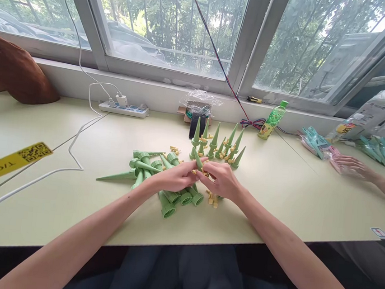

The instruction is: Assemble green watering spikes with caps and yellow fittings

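Observation:
My left hand (180, 176) is closed around a green plastic watering spike (197, 157), its tip pointing up and away. Pressed against the same spike, the fingers of my right hand (221, 178) pinch at a small yellow valve piece, mostly hidden by my fingertips. Loose green spikes (168, 209) lie in a heap under and left of my left hand. Behind my hands, several spikes (214, 140) with yellow valves stand upright in a cluster. Small yellow valves (213, 199) lie just below my right hand, and more yellow valves (174, 150) sit beyond the heap.
A small box with clear plastic (201, 106) and a green bottle (272, 120) stand near the window. At left are a power strip (124, 109) and white cable (72, 151). Another person's hand (352, 164) rests on bagged items at right.

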A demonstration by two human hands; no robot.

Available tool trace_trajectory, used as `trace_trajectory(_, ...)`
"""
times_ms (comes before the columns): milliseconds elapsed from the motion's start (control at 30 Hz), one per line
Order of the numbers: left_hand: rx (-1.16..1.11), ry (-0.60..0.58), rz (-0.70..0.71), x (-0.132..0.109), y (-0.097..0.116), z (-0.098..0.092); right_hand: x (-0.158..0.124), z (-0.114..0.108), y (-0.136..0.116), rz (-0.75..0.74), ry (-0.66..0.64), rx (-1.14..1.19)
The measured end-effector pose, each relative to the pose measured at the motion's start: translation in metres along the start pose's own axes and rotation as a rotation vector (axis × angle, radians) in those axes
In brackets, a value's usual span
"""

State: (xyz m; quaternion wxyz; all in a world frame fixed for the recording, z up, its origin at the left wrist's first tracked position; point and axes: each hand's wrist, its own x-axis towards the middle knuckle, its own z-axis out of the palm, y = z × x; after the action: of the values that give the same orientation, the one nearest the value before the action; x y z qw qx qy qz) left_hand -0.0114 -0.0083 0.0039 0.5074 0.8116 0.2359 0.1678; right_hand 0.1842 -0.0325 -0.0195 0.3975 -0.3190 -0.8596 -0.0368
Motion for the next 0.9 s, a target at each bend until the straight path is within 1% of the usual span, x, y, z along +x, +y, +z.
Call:
trace_trajectory(333, -0.061, -0.031, -0.014, 0.0, -0.006, -0.001, 0.002, -0.002, -0.001, -0.025, -0.034, -0.058)
trace_trajectory(533, -0.109, -0.037, 0.011, 0.002, -0.012, -0.002, 0.002, -0.003, 0.0, -0.033, -0.04, -0.063)
trace_trajectory(633, -0.115, -0.037, -0.001, 0.001, -0.011, -0.003, 0.002, -0.002, -0.001, -0.041, -0.043, -0.057)
trace_trajectory(800, -0.105, -0.057, 0.027, 0.0, -0.005, -0.005, 0.004, -0.003, -0.002, -0.053, -0.049, -0.03)
trace_trajectory(900, -0.106, -0.047, 0.028, 0.0, -0.004, -0.005, 0.004, -0.003, -0.003, -0.052, -0.049, -0.036)
